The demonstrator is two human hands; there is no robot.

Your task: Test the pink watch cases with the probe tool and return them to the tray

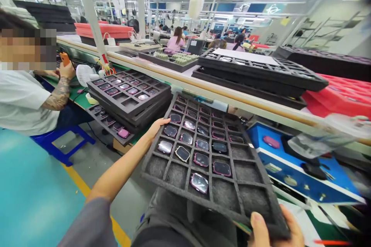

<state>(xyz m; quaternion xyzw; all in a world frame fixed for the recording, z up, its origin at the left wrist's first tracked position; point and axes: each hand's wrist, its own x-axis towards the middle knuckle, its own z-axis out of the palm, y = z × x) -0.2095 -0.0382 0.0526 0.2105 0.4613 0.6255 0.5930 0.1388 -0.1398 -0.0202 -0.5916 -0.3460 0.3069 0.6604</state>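
Observation:
A black foam tray [174,175] with a grid of compartments is held tilted above my lap. Rectangular watch-like pieces with dark glass and pink or purple rims [199,182] lie in many compartments; several compartments at the near edge hold nothing. My left hand [159,128] grips the tray's left edge, its fingers partly hidden by the tray. At the near right corner my right hand [275,228] clasps the tray, thumb on top and fingers around the side.
Stacked black trays [130,102] with similar pieces stand at left. A blue machine [307,175] is on the right, under a shelf [179,83] bearing black and red trays [342,98]. A seated person [26,100] at far left holds an orange object [65,59].

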